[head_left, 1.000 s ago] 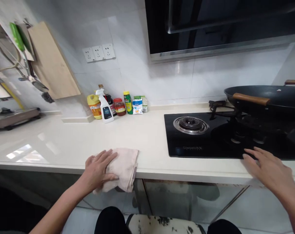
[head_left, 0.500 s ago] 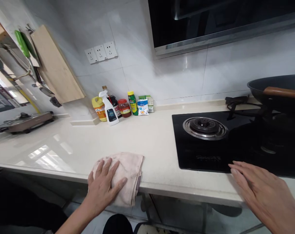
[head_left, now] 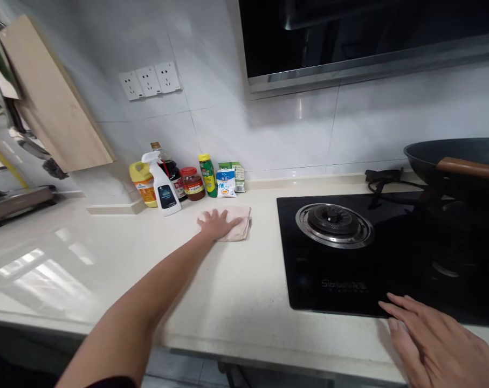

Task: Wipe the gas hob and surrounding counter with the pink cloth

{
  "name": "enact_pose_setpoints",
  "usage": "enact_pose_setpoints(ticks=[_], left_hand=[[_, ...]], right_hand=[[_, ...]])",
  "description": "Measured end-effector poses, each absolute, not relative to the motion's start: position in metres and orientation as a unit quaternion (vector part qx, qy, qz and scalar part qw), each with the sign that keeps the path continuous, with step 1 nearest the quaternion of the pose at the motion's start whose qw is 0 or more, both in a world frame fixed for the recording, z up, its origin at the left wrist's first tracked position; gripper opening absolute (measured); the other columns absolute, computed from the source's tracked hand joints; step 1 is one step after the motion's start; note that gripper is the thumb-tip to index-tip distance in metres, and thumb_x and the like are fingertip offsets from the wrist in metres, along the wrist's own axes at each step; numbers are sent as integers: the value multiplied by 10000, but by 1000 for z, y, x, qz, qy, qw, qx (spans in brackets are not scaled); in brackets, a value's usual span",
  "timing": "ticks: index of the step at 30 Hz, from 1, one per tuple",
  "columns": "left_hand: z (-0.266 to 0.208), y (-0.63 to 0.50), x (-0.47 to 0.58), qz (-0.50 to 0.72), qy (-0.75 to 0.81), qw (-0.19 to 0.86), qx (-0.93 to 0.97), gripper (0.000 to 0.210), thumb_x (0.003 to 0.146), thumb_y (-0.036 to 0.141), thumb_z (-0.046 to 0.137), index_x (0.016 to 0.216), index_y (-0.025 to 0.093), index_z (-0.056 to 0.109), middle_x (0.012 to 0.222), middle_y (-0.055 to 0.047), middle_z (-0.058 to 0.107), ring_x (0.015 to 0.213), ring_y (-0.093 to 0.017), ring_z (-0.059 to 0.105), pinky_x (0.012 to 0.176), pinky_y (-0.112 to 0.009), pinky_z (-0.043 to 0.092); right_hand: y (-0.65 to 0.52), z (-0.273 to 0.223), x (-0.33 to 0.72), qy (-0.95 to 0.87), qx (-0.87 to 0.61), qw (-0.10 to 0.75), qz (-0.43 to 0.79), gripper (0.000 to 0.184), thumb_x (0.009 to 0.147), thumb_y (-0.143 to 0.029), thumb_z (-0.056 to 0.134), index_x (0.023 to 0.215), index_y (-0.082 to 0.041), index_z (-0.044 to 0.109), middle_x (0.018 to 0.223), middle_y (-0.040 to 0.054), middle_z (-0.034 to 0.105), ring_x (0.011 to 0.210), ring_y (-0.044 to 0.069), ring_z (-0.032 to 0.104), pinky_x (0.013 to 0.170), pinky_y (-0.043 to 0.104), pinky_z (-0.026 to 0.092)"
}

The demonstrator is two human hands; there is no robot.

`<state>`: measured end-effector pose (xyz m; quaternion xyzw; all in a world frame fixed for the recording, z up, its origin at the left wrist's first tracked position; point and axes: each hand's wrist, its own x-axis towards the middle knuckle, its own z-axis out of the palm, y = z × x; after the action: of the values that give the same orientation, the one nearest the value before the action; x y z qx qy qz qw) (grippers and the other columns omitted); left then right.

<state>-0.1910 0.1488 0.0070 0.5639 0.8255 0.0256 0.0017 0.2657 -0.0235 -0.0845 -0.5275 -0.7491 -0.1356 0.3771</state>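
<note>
Your L hand (head_left: 215, 224) is lying w/ fingers spread wide on the cloth (head_left: 241, 229), hiding its left part; the cloth is resting on the counter (head_left: 240, 293), just in front of the blue packet (head_left: 226, 184). Your R hand (head_left: 442, 340) is hovering or resting, can't tell which, at the front edge of the hob (head_left: 321, 267), fingers close together, thumb apart, wrist cut off. The spray (head_left: 166, 194) is partly hiding the dark btl (head_left: 172, 170); the wok (head_left: 428, 159) is running out of view at R.
</note>
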Motion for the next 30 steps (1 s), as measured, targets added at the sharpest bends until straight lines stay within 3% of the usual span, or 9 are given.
enact_pose_setpoints(ticks=[4, 8, 12, 15, 21, 27, 30], left_hand=[[5, 209, -144, 43, 816, 20, 576, 1001, 783, 921, 190, 1582, 330, 312, 1672, -150, 208, 1489, -538, 97, 1090, -791, 70], [4, 226, -96, 59, 780, 22, 622, 896, 842, 866, 234, 1564, 347, 353, 1674, -139, 208, 1491, -535, 91, 1083, -799, 63], [5, 206, -69, 73, 737, 6, 672, 687, 992, 647, 269, 1484, 223, 493, 1610, -210, 310, 1461, -515, 188, 1062, -774, 133], [4, 175, -63, 75, 708, -8, 703, 611, 1041, 540, 247, 1448, 178, 524, 1575, -207, 360, 1450, -477, 237, 1067, -739, 179], [-7, 72, -55, 50, 669, -14, 741, 647, 979, 689, 322, 1510, 341, 444, 1623, -88, 344, 1495, -429, 197, 1138, -717, 179], [-3, -68, -66, 56, 578, -16, 814, 597, 992, 665, 356, 1511, 381, 440, 1641, -60, 324, 1513, -395, 201, 1162, -682, 199], [-3, -107, -99, 65, 536, -30, 841, 569, 977, 657, 432, 1485, 403, 474, 1621, -33, 370, 1501, -350, 265, 1175, -601, 264]], right_hand=[[-23, -84, 266, -744, -527, 375, -167, 341, 930, -457, 418, 1095, -334, 690, 1188, 0, 719, 1092, 331, 661, 787, 553, 535], [-23, -81, 266, -749, -518, 371, -183, 340, 938, -440, 437, 1080, -298, 711, 1185, 9, 721, 1084, 314, 664, 797, 509, 520], [-24, -79, 264, -743, -524, 377, -177, 357, 966, -415, 419, 1074, -250, 717, 1190, 30, 719, 1116, 295, 646, 835, 474, 504], [-24, -81, 262, -735, -523, 395, -174, 379, 984, -414, 402, 1051, -227, 725, 1175, 40, 724, 1123, 283, 641, 866, 459, 495], [-22, -85, 262, -718, -528, 421, -168, 425, 1000, -414, 369, 1028, -206, 739, 1154, 45, 734, 1127, 275, 644, 944, 451, 479], [-31, -88, 260, -723, -531, 405, -176, 434, 1015, -367, 333, 1096, -197, 724, 1223, 56, 715, 1214, 260, 615, 993, 438, 445], [-40, -95, 260, -735, -509, 400, -205, 413, 1018, -358, 361, 1210, -187, 684, 1288, 67, 687, 1262, 268, 584, 951, 422, 440]])
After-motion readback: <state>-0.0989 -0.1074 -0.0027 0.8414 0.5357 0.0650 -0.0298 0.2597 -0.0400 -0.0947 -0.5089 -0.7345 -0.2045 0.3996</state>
